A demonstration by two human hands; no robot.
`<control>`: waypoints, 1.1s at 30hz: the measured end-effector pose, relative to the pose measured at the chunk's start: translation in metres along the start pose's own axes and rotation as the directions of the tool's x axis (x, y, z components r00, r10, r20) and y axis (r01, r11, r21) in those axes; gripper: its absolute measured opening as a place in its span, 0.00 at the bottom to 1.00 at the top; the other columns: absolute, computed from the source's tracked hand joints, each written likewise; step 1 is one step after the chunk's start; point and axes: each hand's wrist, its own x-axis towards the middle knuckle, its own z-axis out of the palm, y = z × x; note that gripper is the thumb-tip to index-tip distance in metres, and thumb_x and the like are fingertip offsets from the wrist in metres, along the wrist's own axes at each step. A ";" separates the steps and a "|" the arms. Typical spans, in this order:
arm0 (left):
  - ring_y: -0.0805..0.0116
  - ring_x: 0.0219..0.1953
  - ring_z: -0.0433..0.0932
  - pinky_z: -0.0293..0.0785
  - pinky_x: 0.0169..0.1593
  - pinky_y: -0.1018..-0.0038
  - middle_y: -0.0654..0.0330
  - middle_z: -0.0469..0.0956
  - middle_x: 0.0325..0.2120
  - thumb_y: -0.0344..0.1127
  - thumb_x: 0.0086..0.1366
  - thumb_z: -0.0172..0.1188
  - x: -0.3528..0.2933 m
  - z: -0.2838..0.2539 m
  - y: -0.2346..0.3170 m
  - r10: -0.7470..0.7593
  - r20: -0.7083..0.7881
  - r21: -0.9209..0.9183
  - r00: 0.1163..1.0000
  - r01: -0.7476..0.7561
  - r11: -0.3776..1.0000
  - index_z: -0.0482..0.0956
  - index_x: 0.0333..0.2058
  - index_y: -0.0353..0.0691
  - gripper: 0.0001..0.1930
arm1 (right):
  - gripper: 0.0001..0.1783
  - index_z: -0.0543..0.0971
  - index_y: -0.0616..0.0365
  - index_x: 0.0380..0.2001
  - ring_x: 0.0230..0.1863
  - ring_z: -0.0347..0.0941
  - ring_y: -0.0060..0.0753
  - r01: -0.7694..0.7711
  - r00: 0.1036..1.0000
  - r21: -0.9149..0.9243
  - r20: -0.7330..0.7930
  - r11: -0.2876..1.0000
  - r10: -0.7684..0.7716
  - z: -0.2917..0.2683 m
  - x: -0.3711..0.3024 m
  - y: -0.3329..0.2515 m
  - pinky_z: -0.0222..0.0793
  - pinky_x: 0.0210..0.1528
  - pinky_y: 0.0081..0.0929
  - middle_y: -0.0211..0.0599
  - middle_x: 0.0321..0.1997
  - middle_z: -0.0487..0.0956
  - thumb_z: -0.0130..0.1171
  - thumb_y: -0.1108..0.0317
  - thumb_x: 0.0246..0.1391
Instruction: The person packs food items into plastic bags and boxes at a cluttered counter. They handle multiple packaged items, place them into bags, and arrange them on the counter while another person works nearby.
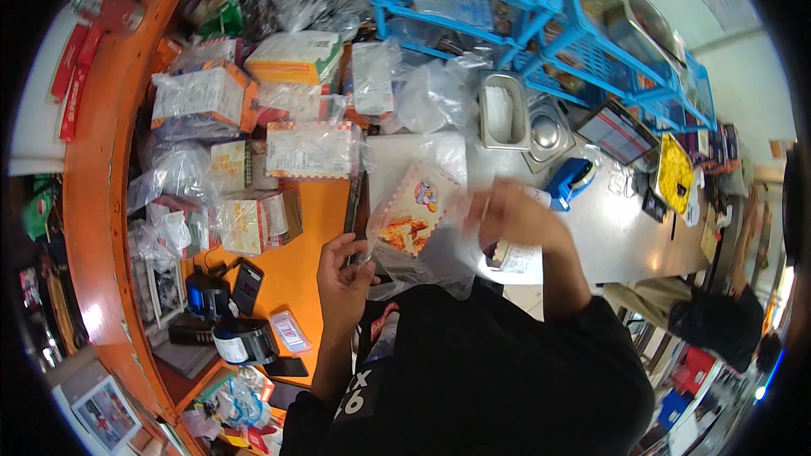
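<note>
Before me on the counter lies a clear plastic bag (pixel 452 266) around a printed paper food box (pixel 416 211), which shows a cartoon figure and a picture of food. At the bag's left edge, my left hand (pixel 342 274) has its fingers curled and thumb and fingertips pinched on the thin plastic. My right hand (pixel 507 212) is over the bag's right side, smeared by motion, so its fingers cannot be made out. Partly hidden below that hand is a printed packet or paper (pixel 514 257).
Bagged food boxes (pixel 198 101) with receipts crowd the left. A blue tape dispenser (pixel 572 181), steel containers (pixel 504 114), a tablet (pixel 617 133) and a yellow-filled tray (pixel 674 173) stand right. Blue racks (pixel 473 29) rise behind. Another person (pixel 714 316) is at far right.
</note>
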 end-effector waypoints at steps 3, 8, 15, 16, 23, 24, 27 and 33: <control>0.71 0.32 0.80 0.81 0.35 0.77 0.48 0.73 0.49 0.18 0.60 0.59 -0.003 -0.006 0.003 0.001 0.016 -0.074 1.000 0.000 0.997 0.58 0.60 0.36 0.31 | 0.13 0.81 0.56 0.41 0.33 0.82 0.49 -0.177 0.635 -0.555 -0.695 0.813 -0.337 -0.056 0.115 0.047 0.76 0.37 0.42 0.48 0.33 0.84 0.59 0.62 0.56; 0.72 0.30 0.80 0.82 0.35 0.77 0.48 0.71 0.51 0.18 0.61 0.59 0.002 -0.016 0.013 -0.041 0.091 -0.187 0.995 0.057 0.981 0.58 0.60 0.37 0.31 | 0.11 0.83 0.49 0.39 0.40 0.81 0.56 -0.605 0.712 -0.669 -0.697 0.432 -0.083 -0.130 0.223 0.152 0.77 0.41 0.47 0.50 0.39 0.83 0.57 0.61 0.56; 0.70 0.38 0.78 0.82 0.34 0.77 0.51 0.68 0.53 0.19 0.62 0.60 0.020 -0.031 -0.015 -0.097 0.040 -0.498 0.994 0.104 0.861 0.54 0.64 0.42 0.35 | 0.14 0.78 0.56 0.48 0.57 0.72 0.36 0.470 0.584 -0.069 -0.724 0.880 -0.368 -0.040 0.061 0.012 0.72 0.54 0.32 0.40 0.52 0.76 0.60 0.72 0.59; 0.67 0.41 0.78 0.83 0.34 0.77 0.50 0.66 0.55 0.18 0.62 0.59 0.025 -0.033 -0.012 -0.048 0.079 -0.529 0.996 0.083 0.844 0.53 0.64 0.42 0.36 | 0.14 0.78 0.57 0.48 0.55 0.72 0.39 0.419 0.711 0.028 -0.632 0.907 -0.309 -0.016 0.036 0.015 0.72 0.53 0.33 0.42 0.52 0.76 0.59 0.72 0.58; 0.52 0.51 0.77 0.84 0.34 0.74 0.44 0.62 0.60 0.16 0.58 0.60 0.031 -0.022 0.018 0.214 0.152 -0.481 0.965 -0.117 0.869 0.50 0.65 0.41 0.39 | 0.14 0.78 0.63 0.42 0.44 0.76 0.55 -0.190 0.979 -0.462 -0.151 0.866 0.134 0.114 0.088 0.166 0.74 0.42 0.46 0.56 0.51 0.76 0.57 0.75 0.51; 0.51 0.52 0.76 0.85 0.34 0.73 0.43 0.62 0.61 0.16 0.58 0.59 0.031 -0.024 0.019 0.223 0.176 -0.465 0.959 -0.118 0.877 0.50 0.65 0.41 0.39 | 0.14 0.78 0.64 0.41 0.43 0.76 0.57 -0.203 0.979 -0.550 -0.133 0.810 0.155 0.116 0.091 0.171 0.74 0.40 0.47 0.58 0.50 0.76 0.57 0.75 0.50; 0.50 0.54 0.75 0.86 0.36 0.71 0.42 0.60 0.61 0.15 0.59 0.59 0.035 -0.032 0.011 0.253 0.284 -0.400 0.925 -0.125 0.908 0.50 0.65 0.41 0.39 | 0.16 0.78 0.65 0.42 0.41 0.77 0.63 -0.145 0.987 -0.661 -0.042 0.736 0.156 0.101 0.065 0.122 0.75 0.38 0.52 0.63 0.51 0.75 0.56 0.75 0.47; 0.53 0.49 0.78 0.86 0.40 0.69 0.41 0.59 0.61 0.16 0.59 0.59 0.040 -0.032 0.002 0.282 0.167 -0.498 0.945 -0.166 0.851 0.52 0.64 0.40 0.37 | 0.20 0.80 0.55 0.51 0.43 0.79 0.54 -0.003 0.923 -0.390 0.352 0.921 0.152 0.001 0.091 -0.050 0.75 0.47 0.43 0.49 0.43 0.82 0.61 0.70 0.53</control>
